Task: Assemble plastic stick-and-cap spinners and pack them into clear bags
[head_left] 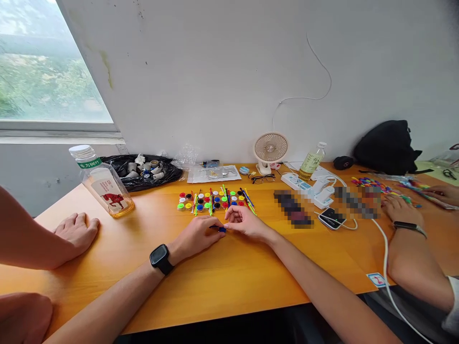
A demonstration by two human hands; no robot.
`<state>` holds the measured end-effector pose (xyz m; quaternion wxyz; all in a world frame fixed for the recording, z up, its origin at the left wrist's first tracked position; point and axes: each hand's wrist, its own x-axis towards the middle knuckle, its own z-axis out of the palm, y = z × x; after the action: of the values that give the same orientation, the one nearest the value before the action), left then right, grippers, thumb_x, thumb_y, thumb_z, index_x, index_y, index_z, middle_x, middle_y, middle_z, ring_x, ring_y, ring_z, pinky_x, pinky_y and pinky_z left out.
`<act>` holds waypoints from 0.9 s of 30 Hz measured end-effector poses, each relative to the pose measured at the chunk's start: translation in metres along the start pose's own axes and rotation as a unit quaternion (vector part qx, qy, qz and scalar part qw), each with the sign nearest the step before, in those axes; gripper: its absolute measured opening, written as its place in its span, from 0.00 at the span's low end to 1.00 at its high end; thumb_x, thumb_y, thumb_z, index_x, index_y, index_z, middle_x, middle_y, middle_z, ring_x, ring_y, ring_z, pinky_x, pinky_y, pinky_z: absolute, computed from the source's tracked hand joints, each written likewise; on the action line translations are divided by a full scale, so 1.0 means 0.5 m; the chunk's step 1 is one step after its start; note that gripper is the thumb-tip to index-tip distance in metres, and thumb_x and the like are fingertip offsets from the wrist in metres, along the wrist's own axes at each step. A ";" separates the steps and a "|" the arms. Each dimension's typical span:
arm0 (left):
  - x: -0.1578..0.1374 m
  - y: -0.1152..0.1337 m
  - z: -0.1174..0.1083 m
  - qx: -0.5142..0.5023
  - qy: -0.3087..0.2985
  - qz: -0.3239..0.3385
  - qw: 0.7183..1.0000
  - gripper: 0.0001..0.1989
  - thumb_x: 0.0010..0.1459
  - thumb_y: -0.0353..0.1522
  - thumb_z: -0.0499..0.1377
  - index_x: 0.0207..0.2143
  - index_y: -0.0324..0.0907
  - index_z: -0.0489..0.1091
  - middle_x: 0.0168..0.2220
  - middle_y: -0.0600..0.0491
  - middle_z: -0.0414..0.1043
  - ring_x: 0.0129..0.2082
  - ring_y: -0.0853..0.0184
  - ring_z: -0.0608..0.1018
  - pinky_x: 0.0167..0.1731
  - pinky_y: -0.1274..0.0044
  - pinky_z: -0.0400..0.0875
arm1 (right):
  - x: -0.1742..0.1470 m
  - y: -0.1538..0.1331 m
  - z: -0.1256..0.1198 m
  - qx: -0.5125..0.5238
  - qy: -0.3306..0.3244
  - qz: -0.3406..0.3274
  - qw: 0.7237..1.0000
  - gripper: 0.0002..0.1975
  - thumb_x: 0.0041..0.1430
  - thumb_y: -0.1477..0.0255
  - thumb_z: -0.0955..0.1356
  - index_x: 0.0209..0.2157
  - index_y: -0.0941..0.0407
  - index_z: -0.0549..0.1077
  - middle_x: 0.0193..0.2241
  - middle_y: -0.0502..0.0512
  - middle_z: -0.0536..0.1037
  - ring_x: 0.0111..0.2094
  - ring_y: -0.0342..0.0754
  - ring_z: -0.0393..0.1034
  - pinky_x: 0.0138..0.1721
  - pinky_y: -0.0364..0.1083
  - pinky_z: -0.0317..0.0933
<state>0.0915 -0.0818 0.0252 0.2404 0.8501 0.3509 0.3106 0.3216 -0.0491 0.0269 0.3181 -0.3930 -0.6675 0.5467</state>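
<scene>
My left hand (195, 235), with a black watch on its wrist, is pinched at the middle of the table. Between its fingertips and those of my right hand (247, 222) is a small blue piece (222, 229), with a dark thin part beside it. My right thumb and finger close on the piece's right end, while its other fingers curl loosely. The piece's exact kind is too small to make out. Just beyond my hands lie rows of colourful round plastic pieces (181, 200), with bundles of thin coloured sticks (247, 199) between them.
A large tea bottle (107, 186) stands at the left, near another person's hand (77, 233). Behind are a black plastic bag (168, 172), a small fan (270, 148) and glasses (263, 179). Rightward are a power strip (296, 181), a phone (332, 218) and a co-worker's hands (403, 212).
</scene>
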 end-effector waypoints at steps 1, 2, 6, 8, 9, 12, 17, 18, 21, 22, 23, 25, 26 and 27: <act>0.000 -0.001 0.001 0.000 0.000 -0.003 1.000 0.04 0.66 0.33 0.65 0.43 0.45 0.78 0.40 0.54 0.82 0.40 0.66 0.81 0.42 0.77 0.72 | 0.000 0.000 0.000 -0.001 0.004 -0.001 1.000 0.20 0.48 0.62 0.80 0.36 0.57 0.72 0.27 0.46 0.73 0.29 0.43 0.66 0.33 0.43 0.58; 0.000 -0.003 0.001 0.002 0.000 -0.006 1.000 0.04 0.66 0.33 0.65 0.42 0.45 0.78 0.40 0.53 0.82 0.40 0.66 0.81 0.42 0.77 0.72 | -0.001 0.000 0.000 -0.001 0.007 -0.001 1.000 0.19 0.49 0.64 0.79 0.36 0.57 0.72 0.27 0.46 0.73 0.29 0.43 0.66 0.33 0.43 0.58; 0.001 -0.006 0.002 0.017 0.003 -0.011 1.000 0.05 0.66 0.35 0.65 0.41 0.44 0.78 0.38 0.53 0.81 0.38 0.65 0.81 0.40 0.76 0.72 | -0.003 -0.002 0.000 0.006 -0.005 0.009 1.000 0.14 0.51 0.69 0.76 0.37 0.56 0.72 0.28 0.46 0.74 0.29 0.43 0.67 0.31 0.42 0.58; 0.002 -0.005 0.001 0.016 0.004 -0.013 1.000 0.05 0.65 0.35 0.65 0.41 0.44 0.78 0.38 0.53 0.81 0.37 0.65 0.81 0.39 0.76 0.72 | -0.003 -0.002 -0.001 0.003 -0.014 0.001 1.000 0.13 0.51 0.70 0.76 0.37 0.56 0.72 0.28 0.47 0.74 0.30 0.43 0.68 0.33 0.43 0.60; 0.002 -0.004 0.001 0.016 0.004 -0.014 1.000 0.05 0.65 0.35 0.65 0.40 0.44 0.78 0.37 0.53 0.81 0.37 0.66 0.80 0.39 0.76 0.71 | -0.003 -0.002 -0.002 0.001 -0.019 -0.005 1.000 0.13 0.51 0.70 0.76 0.37 0.57 0.73 0.28 0.47 0.74 0.30 0.43 0.68 0.35 0.43 0.61; 0.002 -0.002 0.001 0.025 0.006 -0.008 1.000 0.03 0.65 0.34 0.65 0.39 0.44 0.78 0.36 0.54 0.80 0.36 0.66 0.80 0.38 0.76 0.70 | 0.000 0.000 -0.004 -0.001 -0.031 -0.013 0.999 0.13 0.50 0.71 0.76 0.37 0.57 0.73 0.28 0.47 0.74 0.31 0.44 0.68 0.36 0.44 0.61; 0.004 -0.002 0.000 0.028 0.004 0.013 1.000 0.04 0.68 0.33 0.63 0.42 0.45 0.78 0.40 0.53 0.81 0.40 0.65 0.80 0.43 0.75 0.72 | 0.002 0.005 -0.002 -0.009 -0.008 -0.018 1.000 0.13 0.52 0.70 0.76 0.37 0.57 0.72 0.30 0.48 0.74 0.33 0.45 0.68 0.37 0.44 0.61; 0.005 -0.003 0.000 0.032 0.004 0.014 0.999 0.04 0.69 0.34 0.62 0.41 0.45 0.78 0.40 0.53 0.81 0.40 0.64 0.80 0.43 0.75 0.72 | 0.002 0.006 -0.001 -0.014 0.005 -0.022 1.000 0.13 0.52 0.70 0.76 0.37 0.57 0.72 0.30 0.49 0.74 0.33 0.45 0.68 0.38 0.45 0.62; 0.007 -0.004 0.000 0.039 0.012 0.009 0.999 0.04 0.68 0.34 0.63 0.39 0.45 0.77 0.39 0.52 0.80 0.41 0.63 0.80 0.44 0.73 0.72 | 0.004 0.009 0.002 -0.027 0.024 -0.031 0.999 0.12 0.53 0.70 0.75 0.37 0.57 0.72 0.31 0.49 0.74 0.34 0.45 0.68 0.38 0.45 0.62; 0.008 -0.003 0.001 0.040 0.014 0.007 0.999 0.03 0.67 0.34 0.63 0.38 0.45 0.76 0.39 0.52 0.80 0.41 0.62 0.80 0.44 0.72 0.72 | 0.005 0.010 0.003 -0.030 0.022 -0.033 0.999 0.12 0.53 0.70 0.75 0.37 0.57 0.72 0.32 0.50 0.74 0.34 0.45 0.68 0.38 0.45 0.62; 0.008 -0.003 0.002 0.041 0.018 0.005 0.999 0.03 0.66 0.33 0.64 0.38 0.45 0.75 0.40 0.52 0.80 0.42 0.62 0.79 0.44 0.72 0.72 | 0.006 0.011 0.004 -0.032 0.018 -0.035 0.999 0.12 0.54 0.69 0.75 0.37 0.57 0.72 0.32 0.50 0.74 0.34 0.45 0.68 0.38 0.45 0.62; 0.009 0.001 0.006 0.046 0.025 0.001 0.999 0.03 0.65 0.32 0.64 0.37 0.45 0.73 0.40 0.52 0.79 0.41 0.62 0.78 0.43 0.72 0.71 | 0.006 0.013 0.005 -0.034 0.009 -0.037 0.999 0.12 0.54 0.68 0.75 0.37 0.57 0.72 0.31 0.50 0.73 0.33 0.45 0.68 0.37 0.45 0.61; 0.009 0.003 0.008 0.049 0.028 -0.001 0.998 0.03 0.64 0.31 0.64 0.36 0.45 0.72 0.39 0.52 0.78 0.41 0.62 0.78 0.42 0.72 0.71 | 0.005 0.013 0.005 -0.037 0.005 -0.038 0.999 0.12 0.55 0.68 0.75 0.37 0.57 0.72 0.31 0.49 0.73 0.33 0.45 0.68 0.37 0.45 0.61; 0.008 0.005 0.010 0.052 0.029 0.000 0.998 0.04 0.63 0.31 0.64 0.36 0.45 0.71 0.39 0.52 0.78 0.40 0.62 0.77 0.42 0.71 0.71 | 0.003 0.012 0.006 -0.044 0.003 -0.040 0.998 0.12 0.55 0.67 0.75 0.37 0.56 0.72 0.31 0.50 0.73 0.33 0.45 0.68 0.37 0.45 0.62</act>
<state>0.0983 -0.0811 0.0249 0.1851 0.8519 0.3738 0.3166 0.3193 -0.0485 0.0207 0.3242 -0.3817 -0.7051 0.5021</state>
